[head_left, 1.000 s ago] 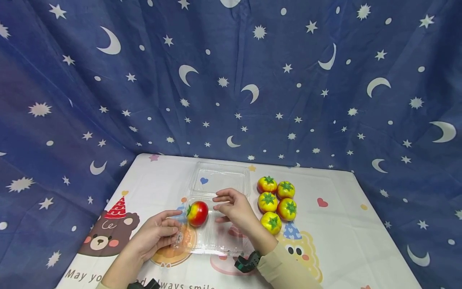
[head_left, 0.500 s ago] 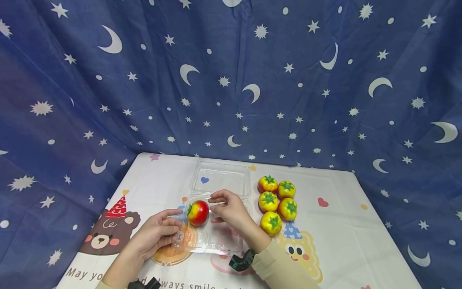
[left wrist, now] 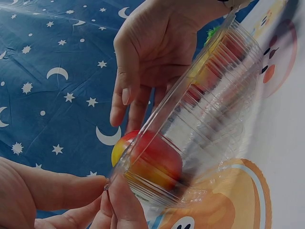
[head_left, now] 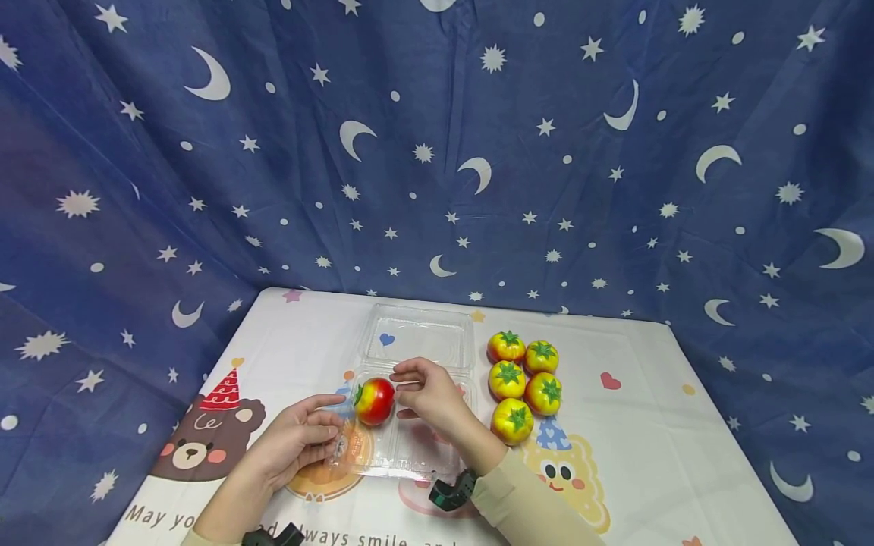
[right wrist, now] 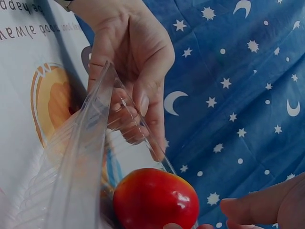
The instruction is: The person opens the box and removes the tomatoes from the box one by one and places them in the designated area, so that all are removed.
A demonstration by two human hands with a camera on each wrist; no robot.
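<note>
A red and yellow tomato (head_left: 374, 401) lies on its side in the left rear part of a clear plastic clamshell box (head_left: 426, 459), its green leaves facing left. My left hand (head_left: 300, 438) pinches the box's left rim between thumb and fingers, plain in the left wrist view. Just right of the tomato is my right hand (head_left: 433, 396), its fingers loosely bent and its thumb apart. In the right wrist view a fingertip overlaps the lower edge of the red tomato (right wrist: 155, 199); whether it touches, I cannot tell. Nothing is gripped in that hand.
The box's lid (head_left: 418, 337) lies folded back behind it. Several yellow-red tomatoes (head_left: 507, 381) with green leaves upward stand in two columns to the right. A white printed cloth (head_left: 642, 455) covers the table, and a blue star curtain (head_left: 437, 189) hangs behind.
My right hand has moved a little left, closer to the tomato, and its fingers have drawn slightly together. The left hand, the box and the tomatoes stay in place.
</note>
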